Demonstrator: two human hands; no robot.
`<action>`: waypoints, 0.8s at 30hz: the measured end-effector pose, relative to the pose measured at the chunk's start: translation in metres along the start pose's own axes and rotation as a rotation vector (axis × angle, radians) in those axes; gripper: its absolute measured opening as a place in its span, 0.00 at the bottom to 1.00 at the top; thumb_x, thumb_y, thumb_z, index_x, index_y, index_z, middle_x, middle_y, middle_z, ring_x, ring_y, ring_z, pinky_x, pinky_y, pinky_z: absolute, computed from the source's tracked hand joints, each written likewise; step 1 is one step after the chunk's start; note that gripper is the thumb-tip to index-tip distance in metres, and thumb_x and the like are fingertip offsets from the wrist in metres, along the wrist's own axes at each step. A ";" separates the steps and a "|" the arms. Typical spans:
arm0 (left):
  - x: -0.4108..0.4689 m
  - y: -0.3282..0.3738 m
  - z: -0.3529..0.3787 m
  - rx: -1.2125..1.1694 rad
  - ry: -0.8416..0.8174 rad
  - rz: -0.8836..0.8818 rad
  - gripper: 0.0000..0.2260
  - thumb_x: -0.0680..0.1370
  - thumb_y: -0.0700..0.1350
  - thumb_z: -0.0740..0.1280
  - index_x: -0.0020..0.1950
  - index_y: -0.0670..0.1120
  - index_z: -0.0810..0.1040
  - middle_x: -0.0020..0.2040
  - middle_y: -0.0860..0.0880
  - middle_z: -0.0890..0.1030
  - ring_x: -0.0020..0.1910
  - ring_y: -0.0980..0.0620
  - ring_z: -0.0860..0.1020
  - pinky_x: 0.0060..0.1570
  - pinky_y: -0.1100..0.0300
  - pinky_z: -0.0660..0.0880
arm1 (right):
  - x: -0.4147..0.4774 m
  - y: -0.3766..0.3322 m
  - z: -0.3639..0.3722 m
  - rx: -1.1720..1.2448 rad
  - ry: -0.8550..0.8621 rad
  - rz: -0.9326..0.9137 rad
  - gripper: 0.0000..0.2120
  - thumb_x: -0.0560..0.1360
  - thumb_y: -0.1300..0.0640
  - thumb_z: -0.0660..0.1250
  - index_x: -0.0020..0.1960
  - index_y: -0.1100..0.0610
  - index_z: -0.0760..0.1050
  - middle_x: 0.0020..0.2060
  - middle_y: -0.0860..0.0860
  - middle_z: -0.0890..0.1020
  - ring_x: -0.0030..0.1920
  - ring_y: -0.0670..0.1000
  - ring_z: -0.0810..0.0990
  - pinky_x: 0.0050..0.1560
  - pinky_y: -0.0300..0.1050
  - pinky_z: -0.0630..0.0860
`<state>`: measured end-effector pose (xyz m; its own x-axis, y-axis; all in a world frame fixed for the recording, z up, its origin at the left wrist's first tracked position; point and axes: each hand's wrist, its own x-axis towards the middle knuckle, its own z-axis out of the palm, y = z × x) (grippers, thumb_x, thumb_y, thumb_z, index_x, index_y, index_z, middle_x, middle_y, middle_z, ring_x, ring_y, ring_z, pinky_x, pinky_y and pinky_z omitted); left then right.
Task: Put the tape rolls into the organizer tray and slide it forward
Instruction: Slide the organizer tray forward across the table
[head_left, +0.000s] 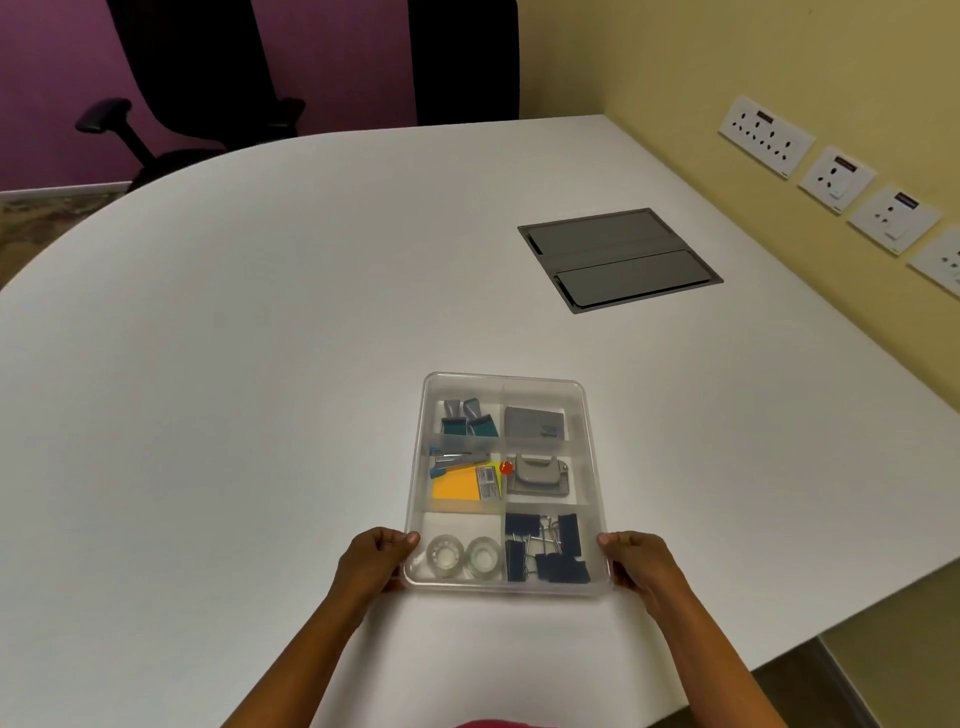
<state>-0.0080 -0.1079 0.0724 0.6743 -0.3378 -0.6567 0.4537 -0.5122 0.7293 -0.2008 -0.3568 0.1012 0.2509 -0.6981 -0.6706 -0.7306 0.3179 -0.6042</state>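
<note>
A clear plastic organizer tray (589, 410) with several compartments lies on the white table in front of me. Two clear tape rolls (444, 555) (483, 556) lie side by side in its near left compartment. My left hand (371, 561) grips the tray's near left corner, thumb over the rim. My right hand (636, 564) grips the near right corner the same way. The other compartments hold black binder clips (550, 548), yellow sticky notes (457, 486), a stapler, a grey hole punch (537, 475), teal clips and a grey box.
A grey cable hatch (618, 257) is set into the table (260, 364) at the far right. Wall sockets (766, 135) line the yellow wall on the right. A black office chair (197, 78) stands beyond the table's far edge.
</note>
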 end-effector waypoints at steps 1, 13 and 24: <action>0.005 0.006 0.001 0.024 0.013 0.011 0.09 0.74 0.47 0.70 0.43 0.41 0.77 0.38 0.43 0.80 0.37 0.47 0.78 0.40 0.56 0.78 | 0.005 -0.007 0.000 -0.006 0.000 -0.007 0.08 0.74 0.58 0.69 0.38 0.60 0.77 0.39 0.60 0.80 0.40 0.57 0.77 0.51 0.53 0.77; 0.099 0.108 0.022 0.069 0.080 0.070 0.09 0.76 0.48 0.66 0.46 0.42 0.74 0.47 0.41 0.77 0.46 0.43 0.76 0.49 0.50 0.76 | 0.082 -0.110 0.018 -0.089 0.094 -0.101 0.12 0.74 0.52 0.69 0.38 0.61 0.77 0.43 0.61 0.81 0.46 0.61 0.80 0.58 0.56 0.75; 0.165 0.168 0.023 0.011 -0.014 0.065 0.07 0.77 0.46 0.65 0.42 0.44 0.75 0.46 0.43 0.76 0.49 0.44 0.73 0.45 0.56 0.74 | 0.143 -0.170 0.031 -0.168 0.148 -0.034 0.23 0.73 0.42 0.66 0.31 0.60 0.67 0.28 0.55 0.73 0.28 0.51 0.71 0.31 0.41 0.68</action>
<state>0.1660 -0.2680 0.0818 0.6937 -0.3819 -0.6106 0.4026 -0.4973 0.7685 -0.0215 -0.4908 0.0946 0.1903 -0.7971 -0.5730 -0.8218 0.1900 -0.5372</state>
